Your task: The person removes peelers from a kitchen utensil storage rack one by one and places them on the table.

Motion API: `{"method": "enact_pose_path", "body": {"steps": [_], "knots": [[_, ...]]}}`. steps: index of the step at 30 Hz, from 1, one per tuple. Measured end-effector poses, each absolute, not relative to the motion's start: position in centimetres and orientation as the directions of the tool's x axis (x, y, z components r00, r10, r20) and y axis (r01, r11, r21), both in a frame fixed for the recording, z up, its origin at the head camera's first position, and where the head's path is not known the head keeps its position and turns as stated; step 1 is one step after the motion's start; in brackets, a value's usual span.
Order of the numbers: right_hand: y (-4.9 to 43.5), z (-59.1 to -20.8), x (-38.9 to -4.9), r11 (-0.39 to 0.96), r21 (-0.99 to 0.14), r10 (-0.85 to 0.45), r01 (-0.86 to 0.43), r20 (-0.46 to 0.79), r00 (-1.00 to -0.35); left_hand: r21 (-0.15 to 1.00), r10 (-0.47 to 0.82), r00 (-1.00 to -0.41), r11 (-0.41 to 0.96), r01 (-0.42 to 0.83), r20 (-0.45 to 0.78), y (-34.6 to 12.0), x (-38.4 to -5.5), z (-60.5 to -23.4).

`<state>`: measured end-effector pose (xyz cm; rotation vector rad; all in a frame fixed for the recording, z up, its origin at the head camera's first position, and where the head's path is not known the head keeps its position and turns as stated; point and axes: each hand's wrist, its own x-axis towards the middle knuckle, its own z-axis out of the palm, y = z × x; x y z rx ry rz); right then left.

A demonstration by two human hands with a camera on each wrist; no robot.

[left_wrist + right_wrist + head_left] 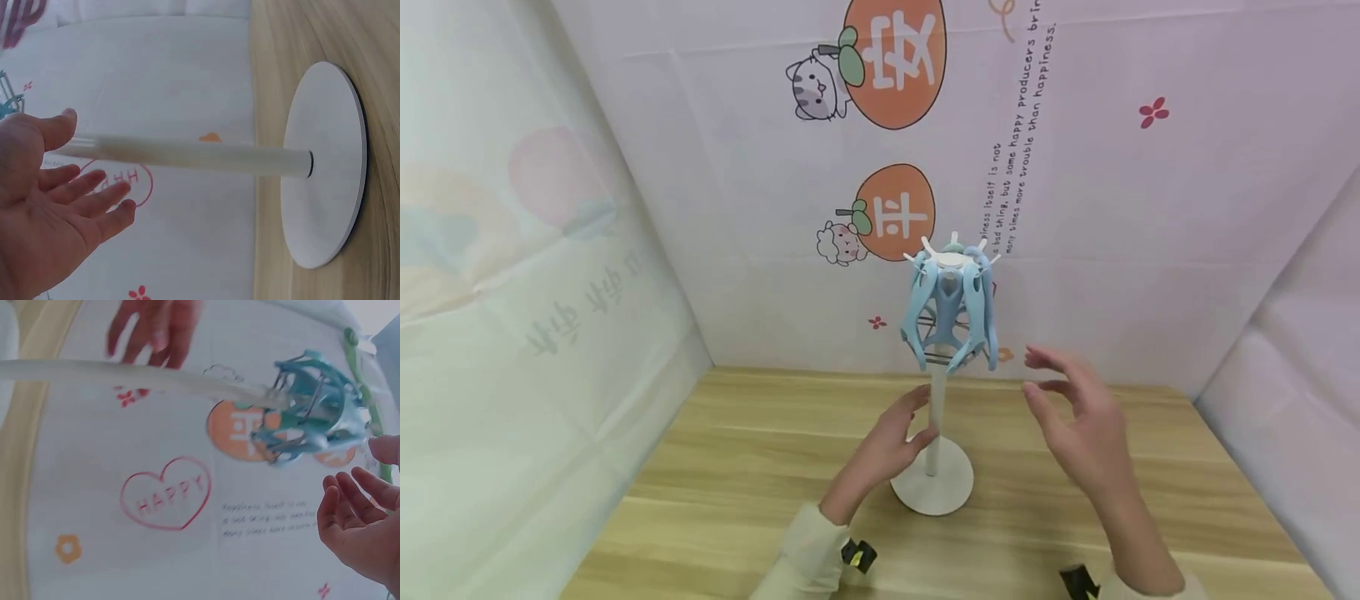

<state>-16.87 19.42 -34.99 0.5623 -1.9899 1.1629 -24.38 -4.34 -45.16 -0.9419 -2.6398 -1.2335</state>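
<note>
A white stand has a round base (934,487), an upright pole (937,400) and a top with several white prongs (951,257). Light-blue plastic pieces (949,304) with thin metal rods near their lower ends hang in a ring from these prongs. My left hand (883,442) is at the pole's left side below them, its fingers loosely spread and not wrapped around it; in the left wrist view the thumb (59,128) overlaps the pole. To the right of the blue pieces my right hand (1086,417) is raised apart from them, fingers relaxed and holding nothing.
The stand's base rests on a light wooden table (760,442). Behind it hangs a white cloth backdrop (760,208) printed with cartoon fruit and lettering, and further cloth (512,317) closes off the left side. A green strip (351,353) shows in the right wrist view.
</note>
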Motion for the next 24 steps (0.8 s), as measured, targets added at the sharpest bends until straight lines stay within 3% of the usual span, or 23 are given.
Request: {"method": "enact_pose_path", "body": {"steps": [8, 17, 24], "knots": [[16.7, -30.6, -18.4, 0.445, -0.620, -0.052, -0.646, 0.702, -0.710, 0.657, 0.511, -0.796, 0.484, 0.578, 0.323, -2.4, -26.3, -45.7], [15.6, -28.6, -19.1, 0.464, -0.761, 0.017, -0.453, 0.519, -0.855, 0.640, 0.539, -0.773, 0.472, 0.606, 0.335, -2.0, -26.9, -45.9], [15.0, -27.6, -19.4, 0.315, -0.853, -0.024, -0.416, 0.431, -0.902, 0.678, 0.521, -0.787, 0.450, 0.581, 0.330, -2.2, -27.0, -45.8]]}}
